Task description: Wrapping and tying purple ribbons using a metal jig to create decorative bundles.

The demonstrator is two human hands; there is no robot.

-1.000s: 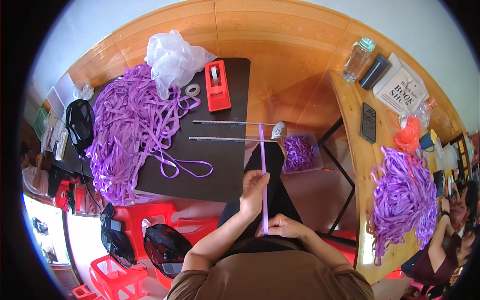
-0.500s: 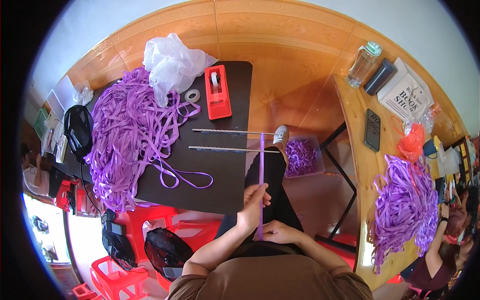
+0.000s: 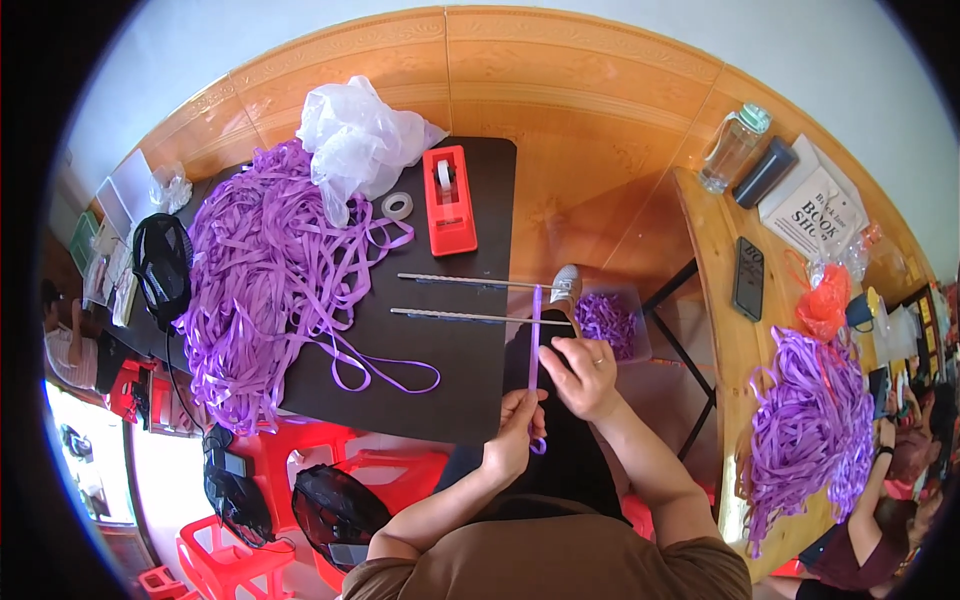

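A narrow purple ribbon (image 3: 534, 365) runs from the outer parts of two thin metal rods (image 3: 470, 315) down to my lap. My left hand (image 3: 514, 430) is closed on its lower part, and a small curled end shows just below the fingers. My right hand (image 3: 588, 378) is beside the ribbon on its right, a little below the rods. Its thumb and fingers are bent and look apart; whether they touch the ribbon I cannot tell. The rods stick out past the right edge of the dark table (image 3: 450, 380).
A large heap of purple ribbon (image 3: 265, 290) covers the table's left, beside a white plastic bag (image 3: 360, 140), a tape roll (image 3: 397, 206) and a red tape dispenser (image 3: 450, 205). Below, a clear bin (image 3: 640, 340) holds ribbon pieces. More ribbon (image 3: 805, 440) and a phone (image 3: 748, 278) lie on the wooden table.
My right hand has left the ribbon's lower end at my lap and risen to beside the ribbon near the rods. My left hand still grips the ribbon. The whole view has shifted slightly.
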